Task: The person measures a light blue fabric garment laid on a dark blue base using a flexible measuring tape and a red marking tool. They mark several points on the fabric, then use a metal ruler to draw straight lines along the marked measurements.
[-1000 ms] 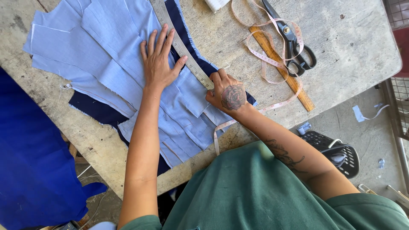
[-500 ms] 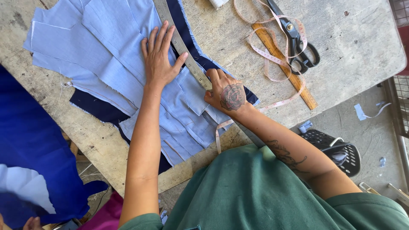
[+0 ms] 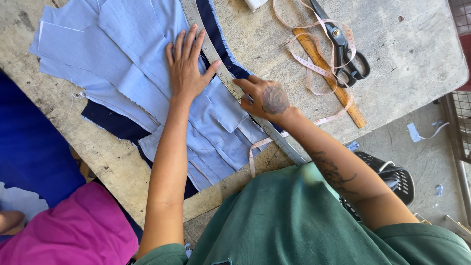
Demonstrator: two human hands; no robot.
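Observation:
Several light blue fabric pieces (image 3: 122, 49) lie stacked on a dark navy cloth (image 3: 110, 122) on the worn table (image 3: 402, 59). My left hand (image 3: 186, 66) lies flat on the light blue fabric, fingers spread, holding nothing. A long metal ruler (image 3: 216, 59) runs diagonally along the fabric's right edge, just right of that hand. My right hand (image 3: 265, 98) sits on the ruler with its fingers curled down over it. Whether it also holds something small is hidden.
Black scissors (image 3: 343, 54), a wooden ruler (image 3: 328, 78) and a looped pink tape measure (image 3: 304, 49) lie at the table's right. A person in pink (image 3: 73, 235) is at the lower left, beside blue cloth (image 3: 29, 147). A black sandal (image 3: 392, 181) lies on the floor.
My right hand has slid a little further up along the ruler. The left hand stays flat on the fabric. A person in pink has come into view at the lower left.

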